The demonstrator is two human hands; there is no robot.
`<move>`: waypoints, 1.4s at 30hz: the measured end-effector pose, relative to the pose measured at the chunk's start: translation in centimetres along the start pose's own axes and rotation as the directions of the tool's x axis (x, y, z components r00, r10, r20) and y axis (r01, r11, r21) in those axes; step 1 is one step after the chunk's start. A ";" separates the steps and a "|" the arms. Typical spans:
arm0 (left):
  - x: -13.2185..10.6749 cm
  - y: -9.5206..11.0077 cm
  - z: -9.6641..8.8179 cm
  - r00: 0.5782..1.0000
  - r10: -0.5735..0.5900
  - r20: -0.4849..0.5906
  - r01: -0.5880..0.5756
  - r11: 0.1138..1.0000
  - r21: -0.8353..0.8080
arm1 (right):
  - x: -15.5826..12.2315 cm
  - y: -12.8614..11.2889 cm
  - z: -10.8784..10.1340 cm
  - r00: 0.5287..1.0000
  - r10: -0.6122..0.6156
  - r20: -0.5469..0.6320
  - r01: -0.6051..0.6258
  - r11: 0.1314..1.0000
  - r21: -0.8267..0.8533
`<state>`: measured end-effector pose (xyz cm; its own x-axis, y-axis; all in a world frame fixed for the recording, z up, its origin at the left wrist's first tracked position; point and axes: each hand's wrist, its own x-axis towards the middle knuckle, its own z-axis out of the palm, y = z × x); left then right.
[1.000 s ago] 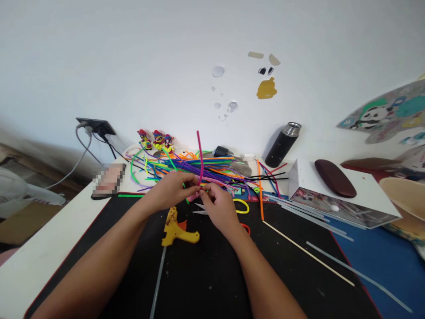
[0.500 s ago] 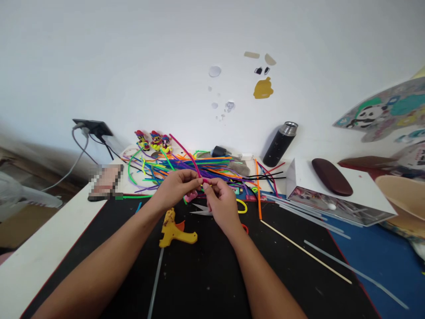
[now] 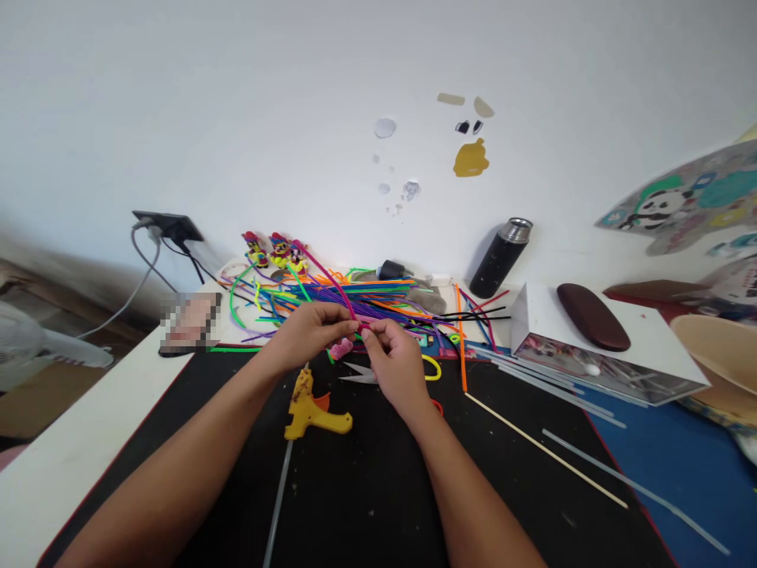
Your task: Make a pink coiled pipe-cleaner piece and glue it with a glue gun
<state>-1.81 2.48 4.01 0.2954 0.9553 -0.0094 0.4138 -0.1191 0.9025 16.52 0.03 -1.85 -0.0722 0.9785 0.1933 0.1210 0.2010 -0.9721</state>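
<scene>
Both hands meet over the black mat, pinching one magenta pipe cleaner. My left hand grips it from the left, fingers curled. My right hand pinches its near end from the right. The free end of the pipe cleaner slants up and to the left, over a heap of coloured pipe cleaners. A small pink coil hangs just below my left fingers. A yellow glue gun lies under my left wrist, and scissors lie between the hands.
A black flask stands at the wall. A white box with a dark red case sits at right. A wooden stick, clear glue sticks, a yellow loop, small figures, a phone.
The pipe cleaner's free end swung from upright to slanting left. Both hands stay pinched on it and rose slightly off the mat.
</scene>
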 end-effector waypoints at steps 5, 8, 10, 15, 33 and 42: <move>-0.1 0.0 -0.9 0.999 0.040 0.035 -0.044 0.989 0.141 | 0.0 -0.1 0.0 0.997 -0.044 0.060 0.050 0.994 -0.093; -0.3 0.2 -1.0 0.997 0.051 0.051 -0.060 0.981 0.182 | -0.1 -0.1 -0.1 0.994 -0.053 0.101 0.066 0.989 -0.135; -0.5 0.2 -0.9 0.996 0.058 0.062 -0.071 0.971 0.227 | -0.2 -0.1 -0.1 0.990 -0.078 0.118 0.099 0.978 -0.186; -0.7 0.5 -0.8 0.992 0.084 0.090 -0.108 0.946 0.306 | -0.2 0.1 0.0 0.986 -0.105 0.131 0.132 0.967 -0.216; 0.2 -0.3 2.5 0.996 -0.090 -0.004 0.082 0.917 -0.390 | -0.1 -0.2 0.3 0.995 0.096 -0.003 -0.092 0.960 0.266; 0.2 -0.5 1.3 0.997 -0.077 0.019 0.080 0.968 -0.236 | 0.1 0.0 0.2 0.998 0.054 -0.045 -0.044 0.980 0.194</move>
<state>-0.83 2.34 3.03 0.2787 0.9564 -0.0872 0.2209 0.0245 0.9750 16.34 0.07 -1.83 -0.0214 0.9890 0.1464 -0.0706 0.1446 -0.9870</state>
